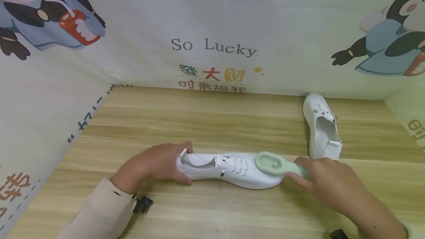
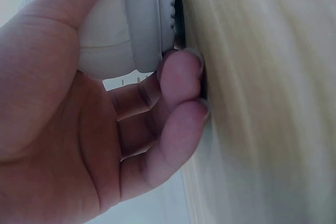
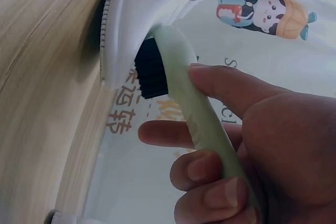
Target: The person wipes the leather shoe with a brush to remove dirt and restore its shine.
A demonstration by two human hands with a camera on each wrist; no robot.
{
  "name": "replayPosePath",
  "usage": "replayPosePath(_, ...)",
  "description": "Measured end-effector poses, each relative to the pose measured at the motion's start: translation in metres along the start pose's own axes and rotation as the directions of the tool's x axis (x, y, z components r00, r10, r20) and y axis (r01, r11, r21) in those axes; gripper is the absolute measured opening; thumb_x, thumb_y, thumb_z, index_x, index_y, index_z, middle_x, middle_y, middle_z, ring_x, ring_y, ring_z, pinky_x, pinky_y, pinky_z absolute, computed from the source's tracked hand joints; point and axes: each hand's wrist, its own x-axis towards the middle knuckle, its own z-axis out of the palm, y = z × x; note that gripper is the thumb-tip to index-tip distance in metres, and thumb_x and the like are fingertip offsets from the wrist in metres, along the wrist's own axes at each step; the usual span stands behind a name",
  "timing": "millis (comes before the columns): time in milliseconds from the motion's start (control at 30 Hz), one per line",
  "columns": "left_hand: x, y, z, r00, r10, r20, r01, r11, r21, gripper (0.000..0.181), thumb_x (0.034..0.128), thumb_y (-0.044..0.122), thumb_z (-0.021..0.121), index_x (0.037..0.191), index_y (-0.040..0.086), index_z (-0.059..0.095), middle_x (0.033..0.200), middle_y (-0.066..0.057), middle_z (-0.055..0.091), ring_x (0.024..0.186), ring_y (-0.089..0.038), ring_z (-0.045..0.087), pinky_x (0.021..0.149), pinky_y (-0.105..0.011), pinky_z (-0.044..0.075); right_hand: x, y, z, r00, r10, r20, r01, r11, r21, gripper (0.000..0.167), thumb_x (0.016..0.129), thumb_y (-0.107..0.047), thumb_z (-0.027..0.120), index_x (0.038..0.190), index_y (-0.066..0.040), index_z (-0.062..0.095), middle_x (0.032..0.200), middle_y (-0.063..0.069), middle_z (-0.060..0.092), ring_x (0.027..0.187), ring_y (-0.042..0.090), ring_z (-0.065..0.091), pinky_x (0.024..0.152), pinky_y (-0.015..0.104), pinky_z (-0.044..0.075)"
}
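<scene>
A white lace-up shoe [image 1: 212, 165] lies on the wooden surface, its toe pointing right. My left hand [image 1: 162, 163] grips the shoe at the heel; in the left wrist view the fingers [image 2: 178, 129] curl beside the heel's sole [image 2: 144, 19]. The right hand [image 1: 332, 180] holds a pale green brush [image 1: 270, 163] by its handle, thumb along the handle. Its head lies over the shoe's toe. Dark bristles [image 3: 150, 69] face the toe in the right wrist view.
A second white shoe [image 1: 323, 128] lies at the back right, near the printed backdrop [image 1: 142, 58]. The backdrop rises along the back and both sides of the wooden surface [image 1: 199, 117]. Black clips sit near both wrists.
</scene>
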Motion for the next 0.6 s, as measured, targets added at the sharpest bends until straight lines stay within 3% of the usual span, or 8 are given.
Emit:
replayPosePath(233,0.0004,0.0002,-0.0017,1.000,0.002,-0.003,-0.002,1.000,0.002,0.056,0.0649,0.045,0.090,0.105,0.028,0.054,0.090,0.007,0.065,0.077,-0.012,0.058,0.067,-0.033,0.047,-0.0018,0.0042,-0.0030,1.000,0.009,0.000,-0.010,1.000,-0.023,0.026,0.089,-0.052,0.069,0.094,-0.027,0.068,0.063,-0.012,0.052,0.054,0.010,0.043,0.048,0.033,0.034)
replayPosePath(600,0.0005,0.0002,0.0015,1.000,0.011,-0.003,-0.011,1.000,0.003,0.057,0.0644,0.045,0.090,0.105,0.028,0.055,0.090,0.007,0.065,0.077,-0.012,0.058,0.068,-0.033,0.048,-0.0101,0.0070,-0.0062,1.000,0.015,0.009,-0.014,0.998,-0.061,0.025,0.083,-0.047,0.075,0.080,-0.025,0.064,0.059,-0.010,0.046,0.052,0.011,0.039,0.048,0.031,0.033)
